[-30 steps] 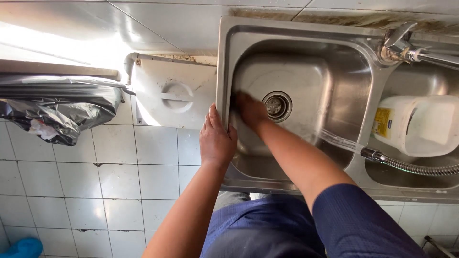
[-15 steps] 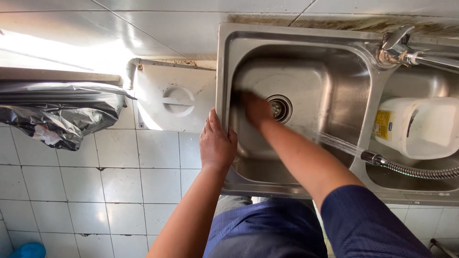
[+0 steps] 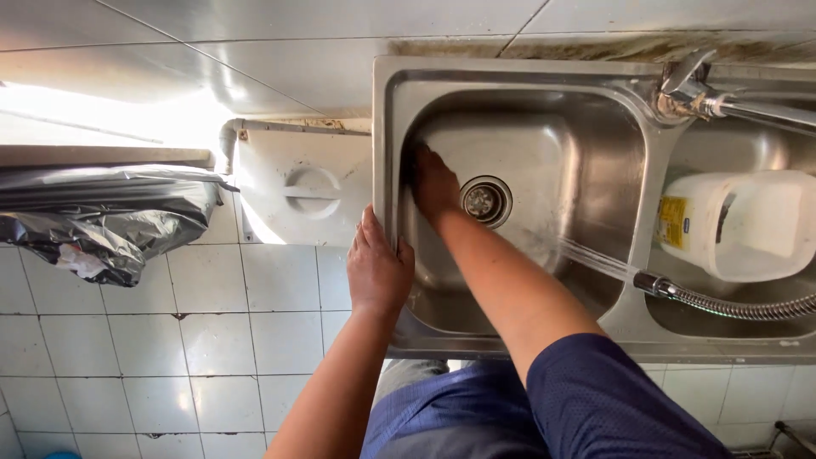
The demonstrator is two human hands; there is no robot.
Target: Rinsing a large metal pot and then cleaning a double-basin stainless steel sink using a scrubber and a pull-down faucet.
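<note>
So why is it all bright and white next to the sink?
Head view: daylight glares off the wall tiles above the black plastic bag, washing out detail there; the steel sink shows soft sheen; the right hand looks dark in the basin's shade, the left hand on the rim is evenly lit.

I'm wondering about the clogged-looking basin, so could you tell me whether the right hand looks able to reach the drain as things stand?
Probably yes. The right hand is already down in the sink, just beside the drain, with nothing lying between them. The left hand only rests on the rim.
</note>
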